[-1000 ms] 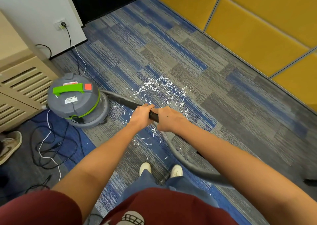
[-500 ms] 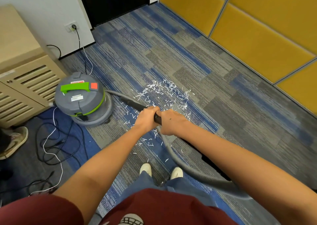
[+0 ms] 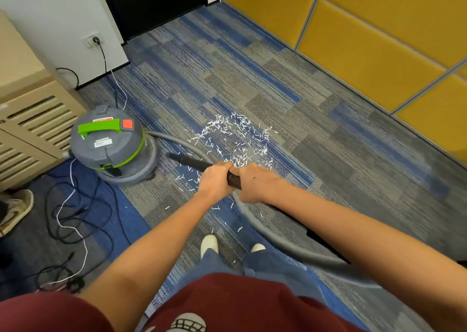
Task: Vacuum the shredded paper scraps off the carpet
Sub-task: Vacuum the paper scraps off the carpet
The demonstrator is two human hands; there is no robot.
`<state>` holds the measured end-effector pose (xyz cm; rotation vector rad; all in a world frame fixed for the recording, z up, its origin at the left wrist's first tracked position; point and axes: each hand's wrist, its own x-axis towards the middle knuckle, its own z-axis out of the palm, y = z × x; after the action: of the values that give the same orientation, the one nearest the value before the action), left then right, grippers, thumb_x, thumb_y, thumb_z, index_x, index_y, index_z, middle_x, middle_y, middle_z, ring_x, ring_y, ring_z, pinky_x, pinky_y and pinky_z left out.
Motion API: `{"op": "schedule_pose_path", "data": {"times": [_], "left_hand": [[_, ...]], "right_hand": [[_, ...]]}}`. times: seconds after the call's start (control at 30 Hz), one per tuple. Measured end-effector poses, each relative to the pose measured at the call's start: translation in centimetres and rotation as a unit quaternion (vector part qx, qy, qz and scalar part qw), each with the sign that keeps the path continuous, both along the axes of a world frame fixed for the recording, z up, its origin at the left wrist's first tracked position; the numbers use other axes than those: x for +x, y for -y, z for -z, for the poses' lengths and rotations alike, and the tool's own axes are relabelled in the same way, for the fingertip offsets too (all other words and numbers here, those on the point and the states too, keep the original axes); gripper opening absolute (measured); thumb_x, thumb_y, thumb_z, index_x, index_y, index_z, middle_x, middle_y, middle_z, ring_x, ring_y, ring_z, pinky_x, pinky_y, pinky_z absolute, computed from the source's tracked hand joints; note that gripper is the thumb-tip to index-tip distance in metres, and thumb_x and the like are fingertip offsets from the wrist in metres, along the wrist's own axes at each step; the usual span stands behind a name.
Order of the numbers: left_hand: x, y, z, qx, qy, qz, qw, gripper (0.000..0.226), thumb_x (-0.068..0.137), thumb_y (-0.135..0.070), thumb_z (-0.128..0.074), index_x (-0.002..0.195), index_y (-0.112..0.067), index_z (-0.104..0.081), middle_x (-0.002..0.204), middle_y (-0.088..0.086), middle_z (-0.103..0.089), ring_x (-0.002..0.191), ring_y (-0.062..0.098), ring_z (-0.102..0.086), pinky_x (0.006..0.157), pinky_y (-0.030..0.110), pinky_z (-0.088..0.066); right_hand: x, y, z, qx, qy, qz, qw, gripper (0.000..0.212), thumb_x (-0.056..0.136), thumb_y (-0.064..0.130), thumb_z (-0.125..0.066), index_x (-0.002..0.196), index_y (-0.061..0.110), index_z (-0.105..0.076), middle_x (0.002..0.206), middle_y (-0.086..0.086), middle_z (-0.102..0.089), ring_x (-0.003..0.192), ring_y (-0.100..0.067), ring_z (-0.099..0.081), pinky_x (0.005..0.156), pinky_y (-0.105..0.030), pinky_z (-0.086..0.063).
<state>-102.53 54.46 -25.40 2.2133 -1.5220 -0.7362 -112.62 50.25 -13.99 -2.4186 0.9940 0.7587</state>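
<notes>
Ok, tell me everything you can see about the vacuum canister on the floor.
The vacuum canister is a round grey plastic-looking drum, upright on the carpet beside a beige cabinet. Its lid carries a green handle, a red square button and white labels; a green band rings the middle. A grey hose leaves the side facing the paper scraps. The black wand gripped by left hand and right hand points towards it.

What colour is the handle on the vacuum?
The handle is bright green; the head view shows it.

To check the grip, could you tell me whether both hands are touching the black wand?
Touching. The head view shows left hand and right hand curled around the black wand.
</notes>
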Motion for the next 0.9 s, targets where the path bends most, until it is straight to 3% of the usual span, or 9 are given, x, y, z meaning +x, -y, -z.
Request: {"op": "schedule_pose_path", "data": {"times": [0.13,0.33,0.53,0.63,0.73,0.9], "left_hand": [[-2.4,-0.7,0.9,-0.012,-0.025,-0.038,0.999,0.021,0.072,-0.008,-0.066,0.092,-0.012,-0.061,0.103,0.008,-0.064,0.089,0.032,-0.062,0.078,0.044,-0.051],[-6.2,-0.3,2.1,-0.014,-0.022,-0.040,0.999,0.024,0.077,-0.008,-0.058,0.100,-0.013,-0.061,0.106,0.006,-0.061,0.095,0.032,-0.058,0.077,0.043,-0.049],[-9.6,1.3,1.0,0.009,0.020,-0.031,0.999,0.023,0.079,-0.019,-0.060,0.100,-0.012,-0.057,0.102,0.007,-0.063,0.090,0.032,-0.062,0.073,0.040,-0.050],[-10.1,1.7,-0.1,0.035,0.084,-0.009,0.996,0.020,0.079,-0.025,-0.059,0.094,-0.015,-0.052,0.097,0.007,-0.064,0.087,0.031,-0.064,0.068,0.034,-0.046],[-9.9,1.7,-0.3,0.047,0.111,0.003,0.993,0.038,0.077,-0.034,-0.065,0.108,-0.017,-0.052,0.105,0.009,-0.058,0.099,0.031,-0.058,0.076,0.037,-0.047],[-9.3,0.8,0.8,0.004,0.056,0.016,0.998,0.058,0.073,-0.034,-0.074,0.124,-0.021,-0.049,0.115,0.004,-0.061,0.106,0.026,-0.057,0.083,0.038,-0.047]], "right_hand": [[-2.1,-0.5,0.4,-0.007,0.001,-0.019,1.000,0.062,0.087,0.012,-0.054,0.144,0.019,-0.032,0.104,-0.009,-0.046,0.090,-0.025,-0.055,0.074,-0.032,-0.048],[-5.9,-0.7,1.6,-0.012,0.000,-0.031,0.999,0.066,0.090,0.013,-0.053,0.148,0.015,-0.022,0.120,-0.013,-0.048,0.111,-0.029,-0.053,0.081,-0.035,-0.047],[-9.2,1.6,1.2,-0.006,-0.001,-0.043,0.999,0.066,0.083,0.018,-0.062,0.143,0.024,-0.035,0.101,-0.006,-0.052,0.088,-0.024,-0.058,0.066,-0.031,-0.047],[-9.9,2.8,0.5,0.000,-0.007,-0.065,0.998,0.062,0.084,0.016,-0.058,0.141,0.030,-0.037,0.086,0.001,-0.048,0.078,-0.021,-0.055,0.055,-0.024,-0.040],[-10.2,3.7,-0.2,-0.006,-0.011,-0.096,0.995,0.058,0.083,0.014,-0.055,0.137,0.030,-0.042,0.083,0.001,-0.045,0.077,-0.022,-0.054,0.058,-0.026,-0.040],[-10.5,4.0,-1.2,-0.016,-0.037,-0.147,0.988,0.055,0.084,0.013,-0.054,0.135,0.030,-0.043,0.078,0.004,-0.044,0.065,-0.013,-0.050,0.048,-0.022,-0.034]]}}
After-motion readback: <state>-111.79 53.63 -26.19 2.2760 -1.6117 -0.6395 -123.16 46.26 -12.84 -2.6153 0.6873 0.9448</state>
